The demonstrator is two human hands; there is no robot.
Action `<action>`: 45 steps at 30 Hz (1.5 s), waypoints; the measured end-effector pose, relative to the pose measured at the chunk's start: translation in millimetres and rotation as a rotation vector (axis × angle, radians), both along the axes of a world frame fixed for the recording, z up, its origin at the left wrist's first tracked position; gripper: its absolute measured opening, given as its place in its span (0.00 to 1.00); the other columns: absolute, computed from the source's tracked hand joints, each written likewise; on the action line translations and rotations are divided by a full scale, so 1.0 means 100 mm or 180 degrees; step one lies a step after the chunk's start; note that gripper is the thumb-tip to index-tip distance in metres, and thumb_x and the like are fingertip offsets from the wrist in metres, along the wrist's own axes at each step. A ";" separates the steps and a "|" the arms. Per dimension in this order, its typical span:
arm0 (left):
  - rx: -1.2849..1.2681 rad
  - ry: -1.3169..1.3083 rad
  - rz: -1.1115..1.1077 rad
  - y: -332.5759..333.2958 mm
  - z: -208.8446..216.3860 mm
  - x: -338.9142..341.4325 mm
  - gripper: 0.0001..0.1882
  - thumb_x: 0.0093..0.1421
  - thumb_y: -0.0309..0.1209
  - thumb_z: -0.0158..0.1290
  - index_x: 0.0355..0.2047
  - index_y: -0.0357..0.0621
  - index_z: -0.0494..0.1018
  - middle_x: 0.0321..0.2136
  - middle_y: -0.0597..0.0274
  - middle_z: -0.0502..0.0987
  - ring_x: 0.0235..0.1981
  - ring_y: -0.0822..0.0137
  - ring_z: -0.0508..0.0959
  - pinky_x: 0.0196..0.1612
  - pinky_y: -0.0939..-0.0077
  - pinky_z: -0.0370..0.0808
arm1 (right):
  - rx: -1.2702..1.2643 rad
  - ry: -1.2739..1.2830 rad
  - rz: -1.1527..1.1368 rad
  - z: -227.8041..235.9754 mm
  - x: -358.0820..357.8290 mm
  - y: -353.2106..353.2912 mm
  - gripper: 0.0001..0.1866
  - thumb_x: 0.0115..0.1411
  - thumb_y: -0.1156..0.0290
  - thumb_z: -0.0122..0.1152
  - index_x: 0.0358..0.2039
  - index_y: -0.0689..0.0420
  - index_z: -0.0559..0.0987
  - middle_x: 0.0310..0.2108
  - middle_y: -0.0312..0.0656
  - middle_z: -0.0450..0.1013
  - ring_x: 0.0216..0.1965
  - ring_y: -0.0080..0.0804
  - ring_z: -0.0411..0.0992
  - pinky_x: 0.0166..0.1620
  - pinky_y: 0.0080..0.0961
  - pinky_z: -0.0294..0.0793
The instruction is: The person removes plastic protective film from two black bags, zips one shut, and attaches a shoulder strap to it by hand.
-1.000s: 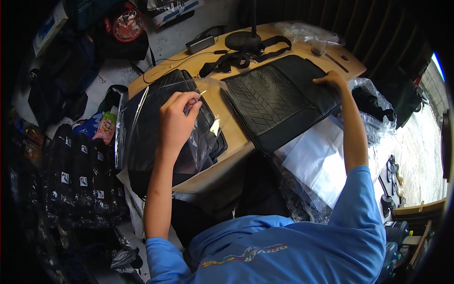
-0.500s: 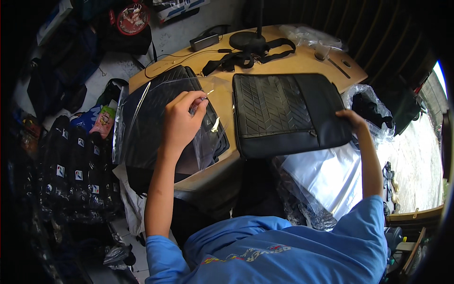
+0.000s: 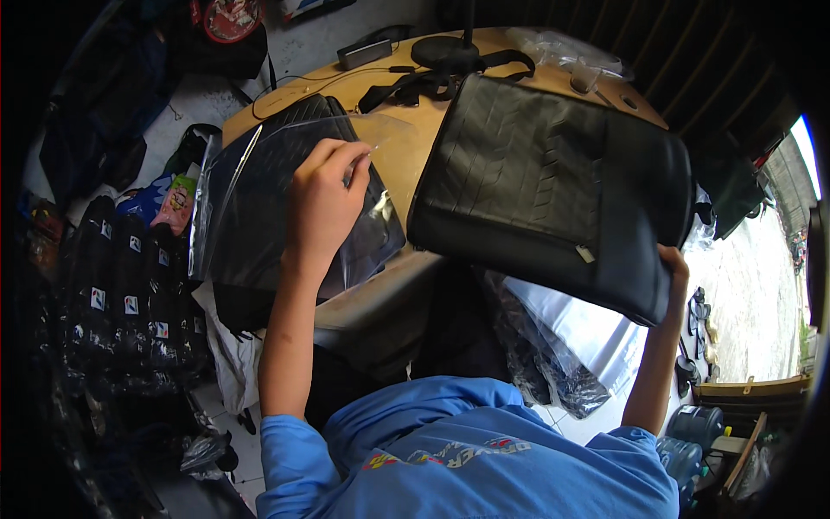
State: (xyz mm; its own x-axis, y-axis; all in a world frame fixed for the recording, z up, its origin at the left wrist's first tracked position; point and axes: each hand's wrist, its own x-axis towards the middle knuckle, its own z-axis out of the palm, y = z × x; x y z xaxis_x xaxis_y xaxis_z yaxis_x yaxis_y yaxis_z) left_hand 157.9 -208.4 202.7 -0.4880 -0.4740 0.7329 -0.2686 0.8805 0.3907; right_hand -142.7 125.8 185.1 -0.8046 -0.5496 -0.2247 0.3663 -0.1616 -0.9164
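My right hand (image 3: 673, 270) grips the lower right corner of a black laptop bag (image 3: 519, 173) with a chevron-patterned panel and a small zip pull. The bag is raised and tilted above the table's right half. At the left, my left hand (image 3: 327, 195) pinches the edge of a clear plastic bag (image 3: 251, 199) between thumb and fingers. This plastic bag spreads over another black bag (image 3: 316, 112) lying on the table, seen dimly through the film.
The wooden table (image 3: 398, 164) carries a black strap (image 3: 415, 89), a power adapter (image 3: 365, 54), a lamp base (image 3: 445, 54) and a clear cup (image 3: 584, 80). Plastic-wrapped black bags (image 3: 130, 303) are stacked at left. More plastic sleeves (image 3: 575, 329) lie below the raised bag.
The black laptop bag has been lifted and tilted toward me, its right corner coming lower and nearer. My left hand keeps its pinch on the plastic bag.
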 end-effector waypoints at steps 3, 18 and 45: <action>0.0266 0.0128 -0.0135 -0.02 -0.01 0.01 0.07 0.54 0.19 0.55 0.34 0.35 0.76 0.27 0.57 0.78 0.27 0.68 0.79 0.32 0.78 0.73 | -0.0382 -0.0018 -0.0147 0.21 0.13 0.12 0.13 0.56 0.67 0.52 0.34 0.65 0.77 0.27 0.44 0.77 0.25 0.31 0.78 0.34 0.22 0.80; 0.0502 0.0329 -0.0130 -0.07 -0.04 0.04 0.07 0.55 0.23 0.56 0.35 0.36 0.79 0.26 0.57 0.79 0.26 0.70 0.79 0.30 0.80 0.73 | -0.0727 0.0369 -0.0111 0.10 0.39 0.79 0.10 0.56 0.70 0.48 0.18 0.56 0.67 0.17 0.33 0.65 0.18 0.20 0.65 0.29 0.19 0.71; 0.0675 -0.1309 -0.1012 0.28 0.06 0.37 0.35 0.46 0.13 0.48 0.57 0.44 0.66 0.48 0.49 0.75 0.44 0.53 0.77 0.45 0.70 0.74 | -0.0930 -0.0044 0.0209 -0.30 0.33 0.06 0.11 0.56 0.70 0.49 0.17 0.58 0.70 0.21 0.38 0.71 0.21 0.25 0.71 0.32 0.22 0.76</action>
